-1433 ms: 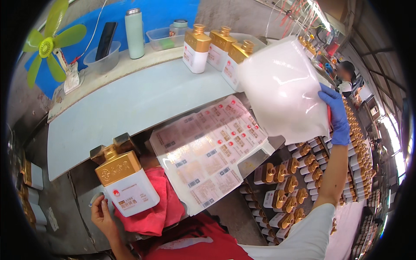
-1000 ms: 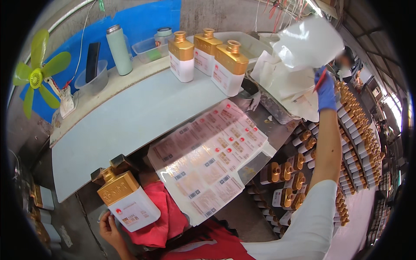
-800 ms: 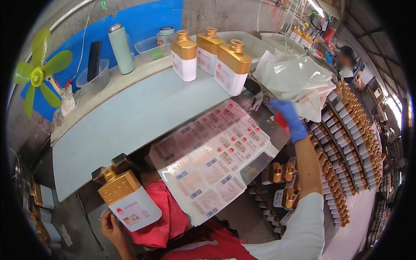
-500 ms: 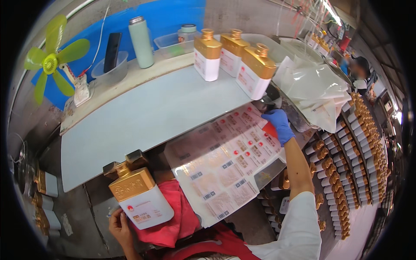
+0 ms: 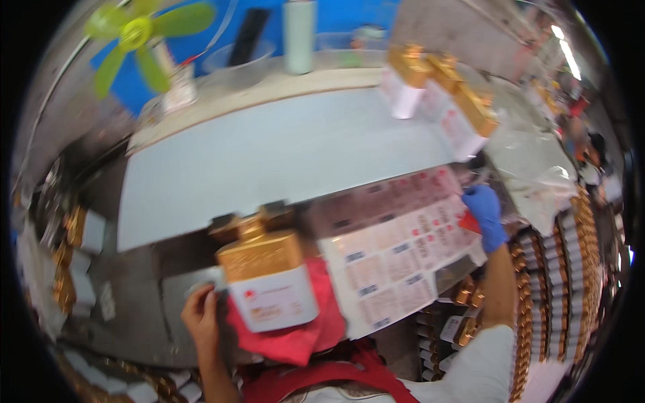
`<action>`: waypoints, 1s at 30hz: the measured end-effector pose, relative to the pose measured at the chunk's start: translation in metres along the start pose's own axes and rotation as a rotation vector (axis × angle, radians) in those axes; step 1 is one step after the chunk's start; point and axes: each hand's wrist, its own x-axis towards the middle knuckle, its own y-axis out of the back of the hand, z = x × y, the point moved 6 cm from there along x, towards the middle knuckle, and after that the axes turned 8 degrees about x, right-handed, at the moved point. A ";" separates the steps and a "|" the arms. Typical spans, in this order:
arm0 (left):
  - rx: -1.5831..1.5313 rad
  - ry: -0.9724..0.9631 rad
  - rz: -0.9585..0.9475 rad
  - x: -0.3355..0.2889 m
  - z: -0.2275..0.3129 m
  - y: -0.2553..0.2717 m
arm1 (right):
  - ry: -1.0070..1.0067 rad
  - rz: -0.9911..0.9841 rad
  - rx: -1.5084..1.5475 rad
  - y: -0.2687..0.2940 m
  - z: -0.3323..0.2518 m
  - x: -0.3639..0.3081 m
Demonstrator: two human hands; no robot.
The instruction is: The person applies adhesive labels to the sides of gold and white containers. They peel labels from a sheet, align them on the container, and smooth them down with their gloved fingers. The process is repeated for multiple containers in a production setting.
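Observation:
In front of me a white bottle (image 5: 272,299) with a gold shoulder and neck lies tilted on a red cloth (image 5: 329,302), its neck between dark blocks (image 5: 274,213). My bare left hand (image 5: 201,316) is just left of the bottle, apart from it, thumb and fingers loosely spread, though motion blurs them. My right hand (image 5: 487,215), in a blue glove, is closed on a flat red piece (image 5: 470,222) at the right edge of a label sheet (image 5: 383,269). Its fingertips are partly hidden. The sheet carries rows of printed labels and slopes down beside the cloth.
A pale board (image 5: 282,154) spans the bench, with several gold-topped bottles (image 5: 404,84) at its right end. Behind it are a green fan (image 5: 136,33), a plastic bowl (image 5: 238,64) and a flask (image 5: 299,37). Plastic bags (image 5: 537,164) and rows of bottles (image 5: 557,289) stand right.
The whole view has shifted, so things sit further right, and it is blurred. My left hand has drawn off the bottle's side. My right hand remains at the sheet's edge with the red piece.

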 end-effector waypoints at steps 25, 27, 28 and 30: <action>-0.210 -0.118 -0.515 0.053 0.137 -0.046 | 0.166 -0.876 0.967 0.028 -0.391 -0.146; -0.150 -0.120 -0.456 0.059 0.133 -0.047 | 0.154 -0.862 0.982 0.021 -0.390 -0.141; -0.105 -0.161 -0.434 0.062 0.134 -0.048 | 0.149 -0.855 0.989 0.018 -0.389 -0.138; -0.018 -0.243 -0.394 0.068 0.136 -0.051 | 0.152 -0.840 0.971 0.010 -0.388 -0.131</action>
